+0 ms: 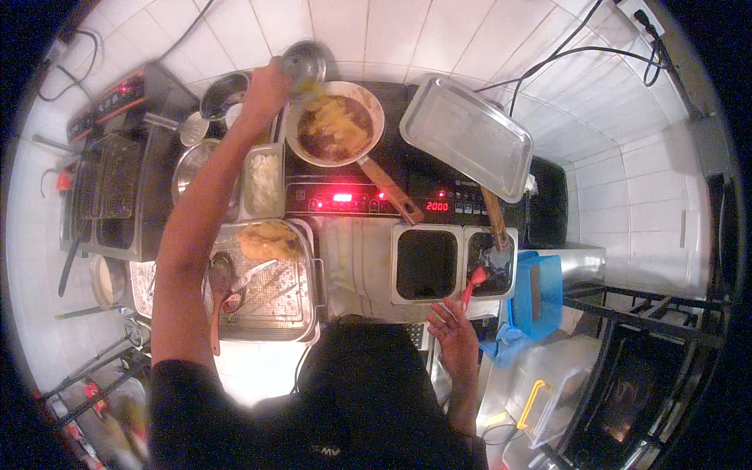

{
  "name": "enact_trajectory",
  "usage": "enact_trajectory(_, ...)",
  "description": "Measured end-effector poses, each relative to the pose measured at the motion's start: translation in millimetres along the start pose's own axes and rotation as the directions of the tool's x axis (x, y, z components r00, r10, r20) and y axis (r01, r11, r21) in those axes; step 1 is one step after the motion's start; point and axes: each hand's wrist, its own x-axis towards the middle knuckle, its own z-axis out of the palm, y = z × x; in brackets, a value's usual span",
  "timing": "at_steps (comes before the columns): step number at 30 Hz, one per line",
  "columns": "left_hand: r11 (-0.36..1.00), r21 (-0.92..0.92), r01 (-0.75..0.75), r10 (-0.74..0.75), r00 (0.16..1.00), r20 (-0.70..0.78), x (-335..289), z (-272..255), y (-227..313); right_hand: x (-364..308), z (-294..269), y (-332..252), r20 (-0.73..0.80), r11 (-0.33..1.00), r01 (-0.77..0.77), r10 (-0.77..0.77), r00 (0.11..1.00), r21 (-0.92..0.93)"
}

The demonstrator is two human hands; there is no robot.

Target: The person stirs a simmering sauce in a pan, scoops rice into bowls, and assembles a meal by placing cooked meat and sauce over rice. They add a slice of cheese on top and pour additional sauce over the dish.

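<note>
My left hand reaches far forward and grips a small round metal cup, tipped over a pale frying pan. Yellowish liquid runs from the cup into the pan, which holds brown and yellow food and sits on a black induction cooktop. The pan's wooden handle points toward me. My right hand hovers low near my body with fingers spread, holding nothing, just below a red spatula that leans in a metal container.
A metal tray lies tilted over the cooktop's right side. Two square metal containers sit in front of the cooktop. A wire-rack tray with fried food and tongs is on the left, beside a fryer. A blue box stands at right.
</note>
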Motion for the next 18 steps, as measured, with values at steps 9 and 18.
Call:
enact_trajectory(9,0.997,0.064,-0.030,0.025,0.997,0.070,-20.9,-3.5,20.9,1.0,-2.8,0.5,-0.002,0.999,-0.032,0.032,0.999,0.044)
enact_trajectory(18,0.977,0.148,-0.152,0.117,0.968,0.222,-29.7,5.3,28.2,-0.6,4.6,-2.4,-0.022,0.999,-0.029,0.029,0.999,0.014)
